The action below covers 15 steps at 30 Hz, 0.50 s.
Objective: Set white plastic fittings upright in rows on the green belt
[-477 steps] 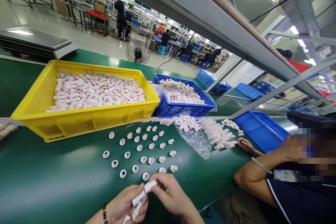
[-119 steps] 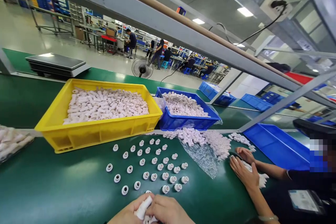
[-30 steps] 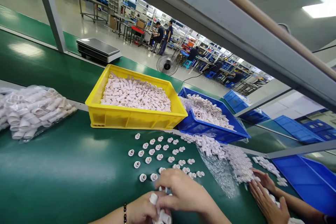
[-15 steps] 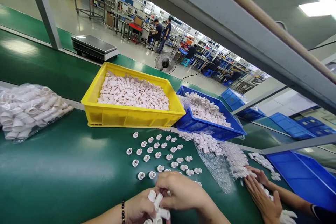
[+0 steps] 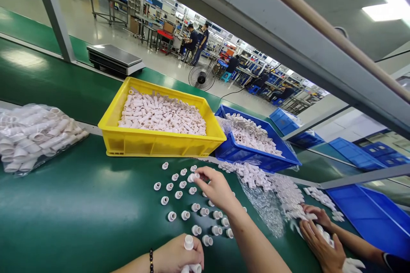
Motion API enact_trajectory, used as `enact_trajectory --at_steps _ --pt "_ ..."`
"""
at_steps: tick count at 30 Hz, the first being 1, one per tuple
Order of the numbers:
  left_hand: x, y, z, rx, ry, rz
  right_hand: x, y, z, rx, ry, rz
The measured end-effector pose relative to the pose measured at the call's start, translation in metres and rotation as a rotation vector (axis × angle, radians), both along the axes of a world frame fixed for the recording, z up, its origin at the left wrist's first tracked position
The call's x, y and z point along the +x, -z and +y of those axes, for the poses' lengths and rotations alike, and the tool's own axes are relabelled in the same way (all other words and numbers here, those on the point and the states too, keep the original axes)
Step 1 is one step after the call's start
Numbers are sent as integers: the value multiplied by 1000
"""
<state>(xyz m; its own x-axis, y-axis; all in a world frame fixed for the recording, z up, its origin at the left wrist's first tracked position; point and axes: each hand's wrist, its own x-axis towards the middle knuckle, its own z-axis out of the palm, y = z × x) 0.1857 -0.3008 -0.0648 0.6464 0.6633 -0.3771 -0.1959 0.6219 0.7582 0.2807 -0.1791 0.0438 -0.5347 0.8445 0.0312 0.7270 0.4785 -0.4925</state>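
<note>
My left hand (image 5: pixel 181 254), with a beaded bracelet at the wrist, is closed around several white plastic pipe fittings (image 5: pixel 188 242) near the front edge. One fitting pokes up over the fingers and others show below. Reaching forward over the green surface (image 5: pixel 96 213), my right hand (image 5: pixel 214 185) pinches a single white pipe fitting (image 5: pixel 193 178) between thumb and fingertips. Around it, many stepped white fittings (image 5: pixel 172 216) stand spaced apart on the green surface. My right hand and forearm hide some of them.
Behind stand a yellow bin (image 5: pixel 160 147) and a blue bin (image 5: pixel 256 158), both full of white fittings. A clear bag of white tubes (image 5: pixel 35 136) lies left. At right, a co-worker's hands (image 5: pixel 320 239) touch a pile of fittings (image 5: pixel 288 194) beside clear plastic. A scale (image 5: pixel 115 57) sits further back.
My right hand has left my left hand and moved forward to the standing fittings, now pinching one. My left hand keeps its fittings near the front edge.
</note>
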Motion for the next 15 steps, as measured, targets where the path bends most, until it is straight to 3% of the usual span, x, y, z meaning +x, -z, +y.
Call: enact_trajectory --at_steps 4,10,12,15 --pt "-1 1 3 104 27 82 -32 26 36 156 -20 -311" --pt "-3 6 11 200 48 155 -65 64 64 154 -64 -474" --pt "-4 7 12 204 49 167 -67 65 65 157 -72 -480" --pt "-4 5 12 206 43 152 -60 46 56 177 -77 -443"
